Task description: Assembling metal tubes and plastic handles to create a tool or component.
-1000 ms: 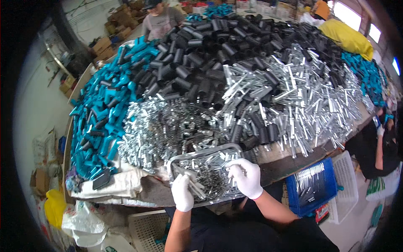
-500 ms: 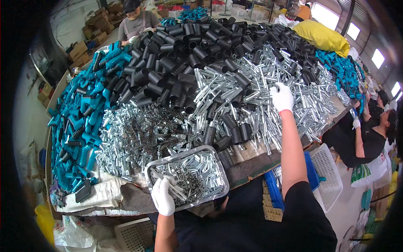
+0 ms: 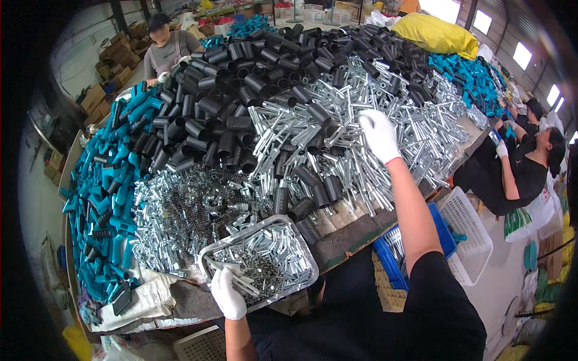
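White-gloved left hand clamps metal pieces — right hand half-curled, its hold unclear.

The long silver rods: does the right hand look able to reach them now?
Probably yes: the right hand is at the pile of silver rods, and no visible object blocks its way.

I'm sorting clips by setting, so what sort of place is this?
Probably a factory workshop: the long worktable is heaped with black tubes, teal parts and silver metal rods, plastic crates stand beside it, and a co-worker sits nearby.
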Available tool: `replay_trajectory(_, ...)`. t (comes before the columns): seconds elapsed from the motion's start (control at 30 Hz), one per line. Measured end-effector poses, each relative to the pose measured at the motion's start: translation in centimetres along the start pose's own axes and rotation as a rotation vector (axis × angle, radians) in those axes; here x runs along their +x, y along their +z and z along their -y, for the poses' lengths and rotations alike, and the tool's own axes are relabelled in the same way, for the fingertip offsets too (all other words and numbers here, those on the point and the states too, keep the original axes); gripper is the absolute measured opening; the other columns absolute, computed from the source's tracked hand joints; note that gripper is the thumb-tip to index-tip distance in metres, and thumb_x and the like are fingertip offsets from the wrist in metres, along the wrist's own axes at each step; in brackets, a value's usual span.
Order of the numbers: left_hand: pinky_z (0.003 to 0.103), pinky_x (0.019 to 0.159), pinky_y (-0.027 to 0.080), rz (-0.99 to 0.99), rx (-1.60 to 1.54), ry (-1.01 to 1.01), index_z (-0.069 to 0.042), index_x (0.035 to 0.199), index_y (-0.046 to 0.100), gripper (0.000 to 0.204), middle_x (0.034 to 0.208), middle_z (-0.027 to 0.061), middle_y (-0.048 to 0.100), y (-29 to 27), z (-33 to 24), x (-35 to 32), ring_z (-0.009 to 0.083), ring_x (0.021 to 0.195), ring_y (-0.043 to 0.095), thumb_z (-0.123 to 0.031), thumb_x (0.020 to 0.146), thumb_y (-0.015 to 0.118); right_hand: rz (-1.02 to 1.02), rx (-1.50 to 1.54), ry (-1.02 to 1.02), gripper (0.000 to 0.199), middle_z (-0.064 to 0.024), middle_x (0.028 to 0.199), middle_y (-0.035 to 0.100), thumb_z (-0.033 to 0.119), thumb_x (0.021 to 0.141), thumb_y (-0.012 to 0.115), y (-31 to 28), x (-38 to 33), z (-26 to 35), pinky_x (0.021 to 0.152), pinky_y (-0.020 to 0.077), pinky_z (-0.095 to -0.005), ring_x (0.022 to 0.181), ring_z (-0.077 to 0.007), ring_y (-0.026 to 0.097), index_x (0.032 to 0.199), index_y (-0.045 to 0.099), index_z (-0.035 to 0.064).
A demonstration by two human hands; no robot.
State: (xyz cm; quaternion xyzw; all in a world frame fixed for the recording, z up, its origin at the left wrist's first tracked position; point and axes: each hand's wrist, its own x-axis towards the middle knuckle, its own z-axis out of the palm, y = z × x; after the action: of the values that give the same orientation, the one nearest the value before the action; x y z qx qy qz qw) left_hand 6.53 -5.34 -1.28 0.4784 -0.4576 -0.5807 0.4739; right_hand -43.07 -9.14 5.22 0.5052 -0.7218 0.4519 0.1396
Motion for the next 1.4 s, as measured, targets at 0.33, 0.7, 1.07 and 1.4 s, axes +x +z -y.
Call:
replay_trajectory(0.33,0.027,0.053,0.049,-0.014,0.006,-0.016,0.0,0.093,0.061,0.028,0.077,0.0081,0.06,0.2,-0.3,0.0,0.0184,0.056,0.063,-0.023,0.1,0.046,-0.041,-0.086,0.23,0.024,-0.0154,0.109,0.069,0.02,0.09,0.064,-5.1,-3.5,-7.3,0.092,0.0493,-0.037,0.103,-0.0321,0.064,0.106,0.072,0.0036)
replay_trajectory(0.7,0.026,0.05,0.046,0.009,0.009,0.071,-0.002,0.09,0.061,0.031,0.071,0.0055,0.058,0.6,-0.1,0.0,0.016,0.055,0.063,-0.024,0.101,0.043,0.555,-0.849,0.15,0.062,-0.0146,0.16,0.029,0.05,0.102,0.03,-0.2,3.0,-3.5,0.115,0.0259,-0.0539,0.144,-0.0356,0.032,0.133,0.062,0.007)
replay_trajectory(1.07,0.025,0.053,0.039,-0.02,0.09,0.059,-0.002,0.08,0.062,0.031,0.069,0.0009,0.056,-0.2,0.1,0.2,0.0088,0.058,0.052,-0.023,0.098,0.048,0.433,-0.888,0.257,0.059,-0.0173,0.164,0.017,0.05,0.1,0.033,1.1,3.3,-2.9,0.118,0.0165,-0.059,0.149,-0.0375,0.019,0.138,0.059,0.0121)
replay_trajectory(1.4,0.025,0.054,0.039,0.008,0.088,0.014,-0.003,0.082,0.062,0.029,0.069,0.0009,0.056,0.3,-0.2,0.0,0.0082,0.058,0.051,-0.022,0.099,0.048,-0.206,-0.5,-0.008,0.019,-0.0249,0.149,0.042,0.021,0.08,0.075,-2.2,3.4,0.4,0.118,0.0219,-0.0522,0.14,-0.0415,0.033,0.076,0.067,0.0045)
